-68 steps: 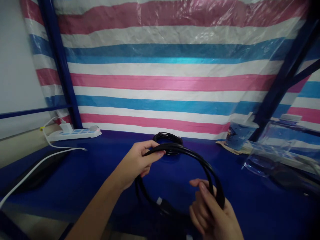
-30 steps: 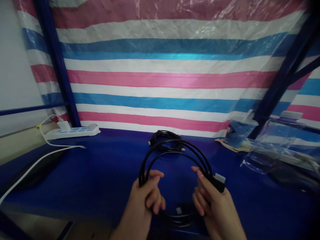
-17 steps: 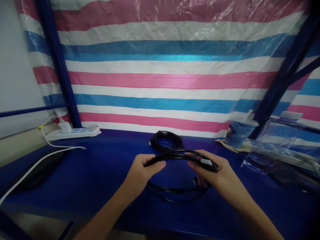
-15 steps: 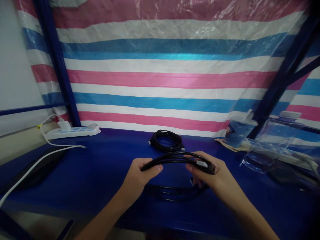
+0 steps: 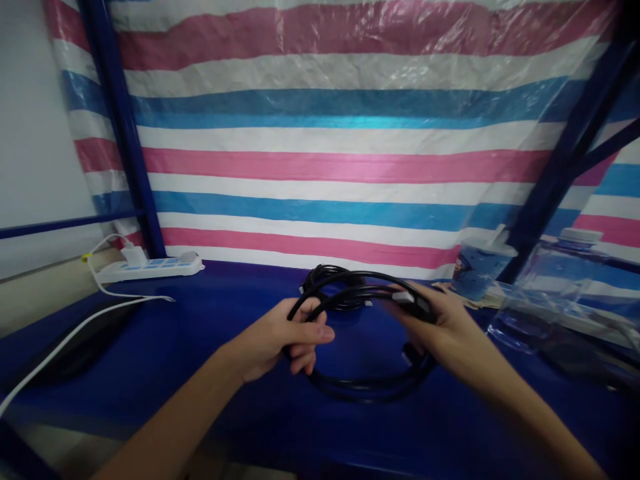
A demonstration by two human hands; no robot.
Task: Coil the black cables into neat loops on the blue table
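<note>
A coiled black cable [image 5: 367,385] hangs between my two hands above the blue shelf [image 5: 210,347]. My left hand [image 5: 285,337] is closed round the coil's left side. My right hand [image 5: 440,323] grips the right side, with the cable's silver-tipped plug [image 5: 407,299] lying across its fingers. A second, smaller black cable coil [image 5: 327,279] lies on the shelf just behind the held one, near the striped tarp.
A white power strip [image 5: 150,268] with a white lead [image 5: 75,330] sits at the back left. A blue cup [image 5: 477,267] and a clear plastic bottle [image 5: 560,287] stand at the right. Blue frame posts [image 5: 123,133] rise at both sides, before a pink, white and blue striped tarp [image 5: 325,133].
The coil, held flat and low half a second ago, has been tilted up and carried a little further back, toward the smaller coil. Both hands kept their grip.
</note>
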